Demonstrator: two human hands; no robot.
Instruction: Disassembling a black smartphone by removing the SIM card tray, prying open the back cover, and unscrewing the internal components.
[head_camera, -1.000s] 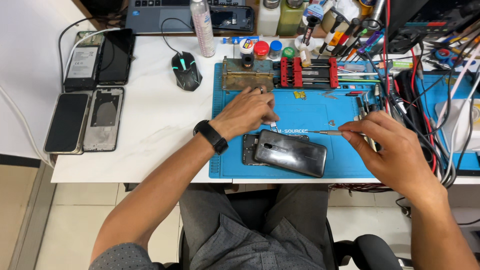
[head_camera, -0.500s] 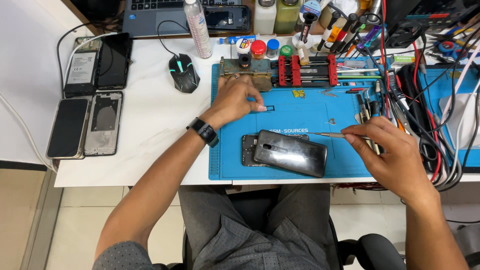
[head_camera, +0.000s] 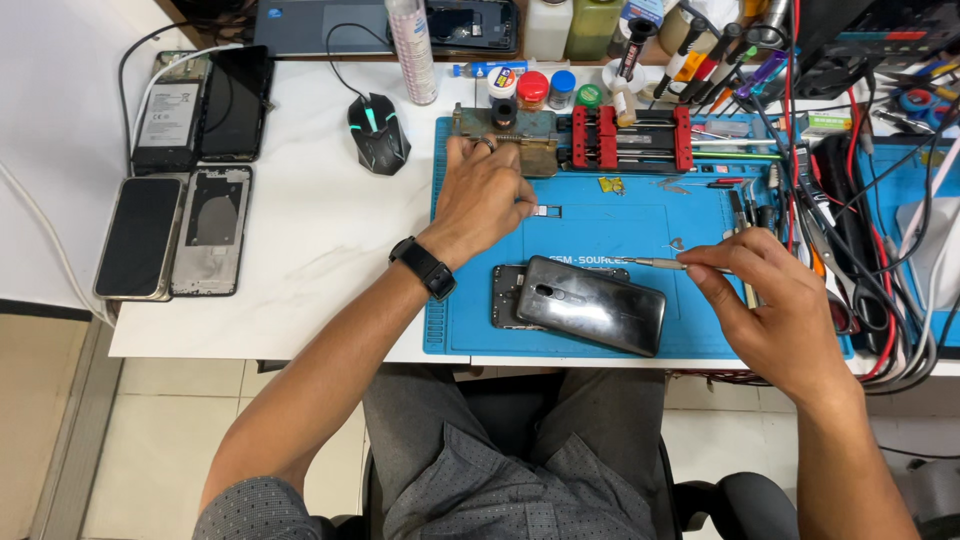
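My left hand (head_camera: 485, 195) lies palm down on the far part of the blue work mat (head_camera: 620, 215), fingers spread. Its fingertips reach a grey metal clamp fixture (head_camera: 515, 140). A tiny metal tray (head_camera: 546, 210) sits just beside the thumb. A black band is on that wrist. My right hand (head_camera: 770, 305) pinches a thin metal tool (head_camera: 650, 263) whose tip points left over the mat. A dark phone back cover (head_camera: 600, 305) rests tilted on an opened phone body (head_camera: 505, 295) near the mat's front edge, between both hands.
A red-jawed holder (head_camera: 630, 138) stands behind the mat, with jars and bottles behind it. A black mouse (head_camera: 377, 132) sits to the left. Several phones and a bare phone frame (head_camera: 212, 230) lie at far left. Tangled cables and tools (head_camera: 850, 220) crowd the right.
My left hand has moved away from the phone toward the back of the mat, up to the metal clamp fixture. My right hand keeps the tool in about the same place.
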